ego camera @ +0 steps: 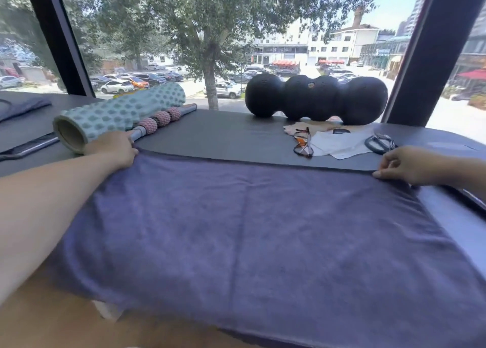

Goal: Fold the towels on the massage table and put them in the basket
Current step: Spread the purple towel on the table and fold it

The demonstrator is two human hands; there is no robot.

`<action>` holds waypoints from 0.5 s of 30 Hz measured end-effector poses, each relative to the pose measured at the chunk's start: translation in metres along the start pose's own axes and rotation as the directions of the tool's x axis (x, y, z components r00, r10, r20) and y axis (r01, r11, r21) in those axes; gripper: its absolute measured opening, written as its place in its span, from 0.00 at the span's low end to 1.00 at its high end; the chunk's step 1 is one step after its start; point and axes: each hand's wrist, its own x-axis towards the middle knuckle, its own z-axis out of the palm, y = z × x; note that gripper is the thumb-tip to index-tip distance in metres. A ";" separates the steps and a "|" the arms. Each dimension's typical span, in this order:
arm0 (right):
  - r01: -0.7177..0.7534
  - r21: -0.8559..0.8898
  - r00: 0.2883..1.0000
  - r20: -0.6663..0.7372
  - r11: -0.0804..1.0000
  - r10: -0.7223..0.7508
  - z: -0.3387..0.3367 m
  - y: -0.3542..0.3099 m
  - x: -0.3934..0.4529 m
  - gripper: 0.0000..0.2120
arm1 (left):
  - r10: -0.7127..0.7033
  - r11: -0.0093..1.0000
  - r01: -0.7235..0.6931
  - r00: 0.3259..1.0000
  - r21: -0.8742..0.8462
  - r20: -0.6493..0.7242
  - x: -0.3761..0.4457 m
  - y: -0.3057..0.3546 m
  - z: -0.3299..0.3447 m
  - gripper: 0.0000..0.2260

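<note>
A large purple-blue towel (249,232) lies spread flat over the dark massage table (223,134), its near edge hanging over the front. My left hand (115,149) grips the towel's far left corner. My right hand (410,164) pinches the far right corner between thumb and fingers. Both hands rest low on the table, at the towel's far edge. No basket is in view.
Beyond the towel lie a teal bumpy foam roller (118,113), a massage stick with pink balls (163,118), a black peanut-shaped roller (315,99), glasses (302,142), white paper (339,143) and a dark loop (378,143). A phone (29,146) and another dark towel (21,105) sit far left.
</note>
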 end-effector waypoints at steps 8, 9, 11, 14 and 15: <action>-0.144 0.049 0.988 0.064 0.988 0.141 -0.007 0.013 0.013 0.15 | 0.059 0.993 -0.078 0.976 -0.087 -0.209 -0.004 0.039 0.025 0.24; -0.162 0.058 0.984 0.082 0.985 0.157 -0.009 0.013 0.012 0.14 | 0.120 0.985 -0.148 0.957 -0.087 -0.265 -0.012 0.046 0.022 0.26; -0.195 0.074 0.976 0.115 0.978 0.186 -0.011 0.011 0.009 0.13 | 0.271 0.929 -0.327 0.921 -0.176 -0.281 -0.038 0.067 0.011 0.25; -0.207 0.083 0.975 0.102 0.975 0.198 -0.008 0.010 0.008 0.15 | 0.467 0.747 -0.469 0.875 -0.471 -0.129 -0.119 0.109 -0.009 0.26; -0.204 0.075 0.976 0.091 0.976 0.197 -0.005 0.010 0.009 0.17 | 0.594 0.649 -0.562 0.795 -0.512 -0.120 -0.155 0.123 -0.015 0.28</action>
